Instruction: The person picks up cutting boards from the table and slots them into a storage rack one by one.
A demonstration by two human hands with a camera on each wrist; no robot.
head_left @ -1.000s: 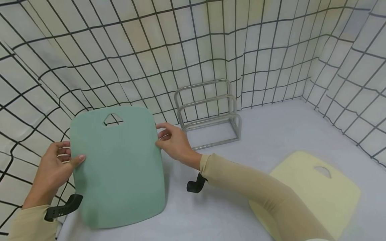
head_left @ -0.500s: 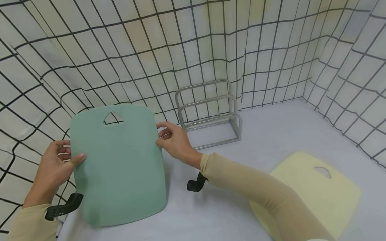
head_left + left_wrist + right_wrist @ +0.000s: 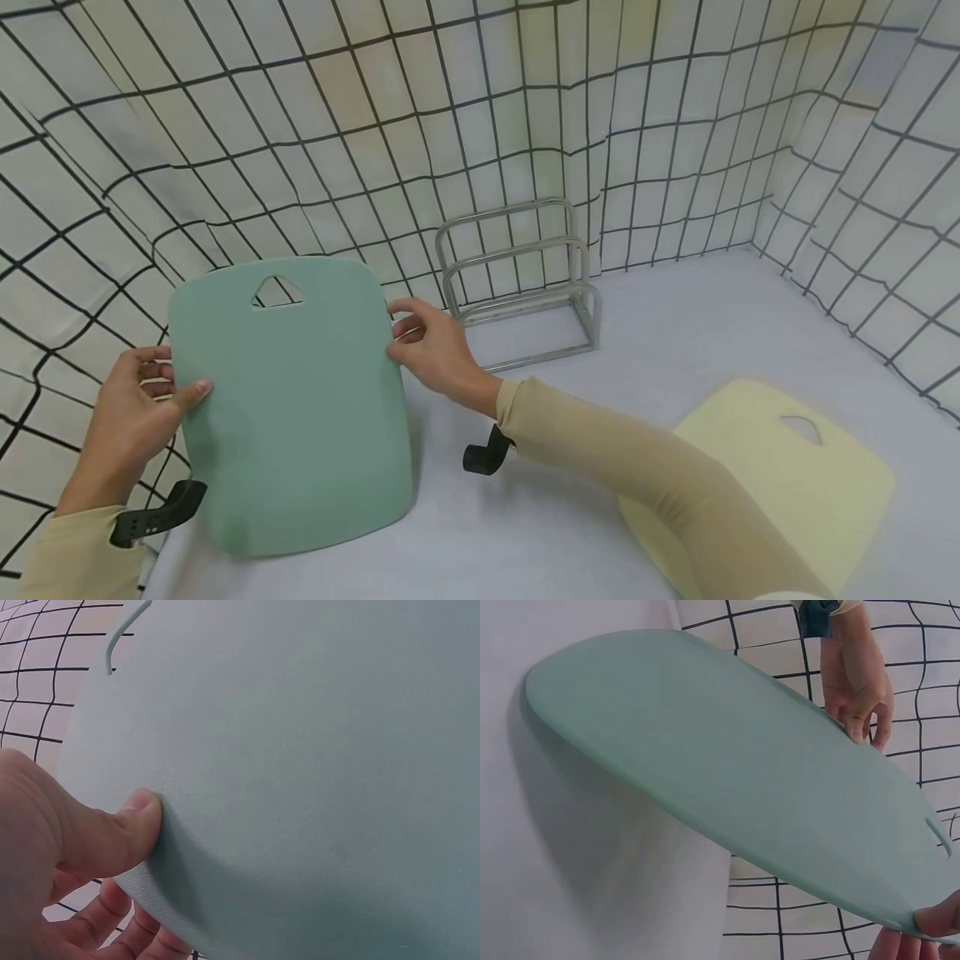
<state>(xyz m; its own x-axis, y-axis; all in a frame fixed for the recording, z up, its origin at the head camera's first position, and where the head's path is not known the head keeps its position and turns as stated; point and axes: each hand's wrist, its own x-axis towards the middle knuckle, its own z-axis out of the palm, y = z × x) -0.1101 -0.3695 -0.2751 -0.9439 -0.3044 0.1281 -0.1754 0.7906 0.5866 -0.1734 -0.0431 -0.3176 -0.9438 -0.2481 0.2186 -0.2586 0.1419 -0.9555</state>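
Note:
A green cutting board (image 3: 292, 408) stands tilted at the left of the table in the head view, its triangular handle hole at the top. My left hand (image 3: 138, 417) pinches its left edge, the thumb flat on the front face and the fingers behind. On the opposite edge, my right hand (image 3: 438, 350) pinches the board between thumb and fingers. The left wrist view shows the left thumb (image 3: 120, 832) pressing the board's face. In the right wrist view the board's lower end lies close over the white surface, with a shadow beneath it.
A metal wire rack (image 3: 525, 283) with upright loops stands behind the right hand, near the back grid wall (image 3: 480, 125). A yellow cutting board (image 3: 780, 475) lies flat at the right, partly covered by my right sleeve (image 3: 622, 450). White cloth covers the table (image 3: 660, 317).
The green board has risen slightly and tipped a little, both hands keeping their grip on its edges. The rack and yellow board stay where they were.

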